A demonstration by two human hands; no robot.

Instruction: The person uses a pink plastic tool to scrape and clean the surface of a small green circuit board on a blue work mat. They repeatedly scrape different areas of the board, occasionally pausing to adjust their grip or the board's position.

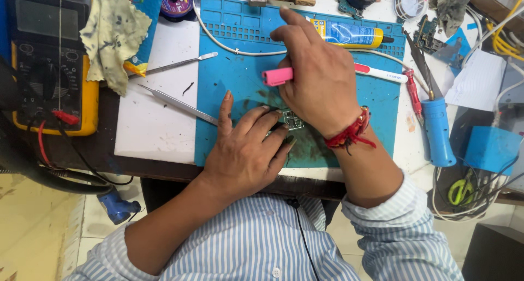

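The right hand (319, 84) has its grip closed around a pink-ended tool (277, 76), whose white shaft with a red band shows again on the far side of the hand; the working end is hidden under the palm. Just below that grip lies a small green circuit board (293, 120), mostly covered, with the left hand (245, 150) pressing its fingertips flat on the board's edge, fingers spread and holding nothing. Both rest on a blue work mat (240, 84) on the counter (155, 128). Above the right hand lies a tube (349, 34) with a yellow and blue label and a black cap. To its right sit a red-handled screwdriver (413, 92) and a blue-handled tool (438, 131). Left of the left hand are metal tweezers (174, 103), a stained yellow cloth (112, 35) and a yellow multimeter (49, 57), its screen cut off by the frame.
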